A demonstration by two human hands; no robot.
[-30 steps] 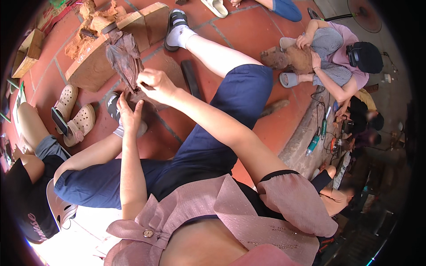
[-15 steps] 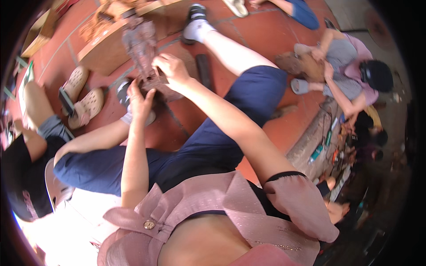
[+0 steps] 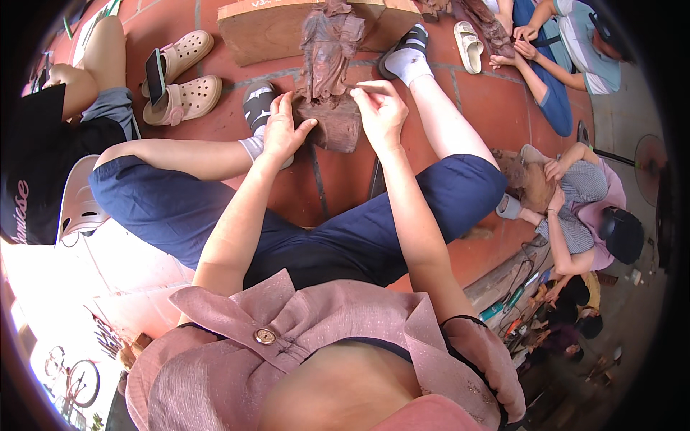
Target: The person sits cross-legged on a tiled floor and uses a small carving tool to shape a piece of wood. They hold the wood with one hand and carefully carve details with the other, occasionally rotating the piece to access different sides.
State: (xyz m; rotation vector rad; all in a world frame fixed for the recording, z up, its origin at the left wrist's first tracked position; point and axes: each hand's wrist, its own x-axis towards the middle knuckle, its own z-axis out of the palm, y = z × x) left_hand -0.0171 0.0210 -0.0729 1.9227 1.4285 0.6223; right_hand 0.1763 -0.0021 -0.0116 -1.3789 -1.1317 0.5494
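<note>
A dark reddish-brown carved wooden statue (image 3: 329,54) stands upright on its rough block base (image 3: 332,129), on the floor between my legs. My left hand (image 3: 282,133) is at the base's left side, its thumb against the near face and its fingers pointing up along the edge. To the right of the statue's foot, my right hand (image 3: 382,115) is closed, thumb and fingertips drawn together close to the carving. Whatever it pinches, if anything, is too small or hidden to make out.
Behind the statue lies a thick wooden block (image 3: 266,32). Beige clogs (image 3: 190,100), one with a phone (image 3: 154,75) leaning on it, are at the left beside a seated person. Other people sit at right, one with a brown carving (image 3: 532,183). Tools (image 3: 514,298) lie at lower right.
The view has turned, so the statue and both hands appear farther right and the statue more upright. My left hand stays at the base; my right hand stays beside the statue's lower part.
</note>
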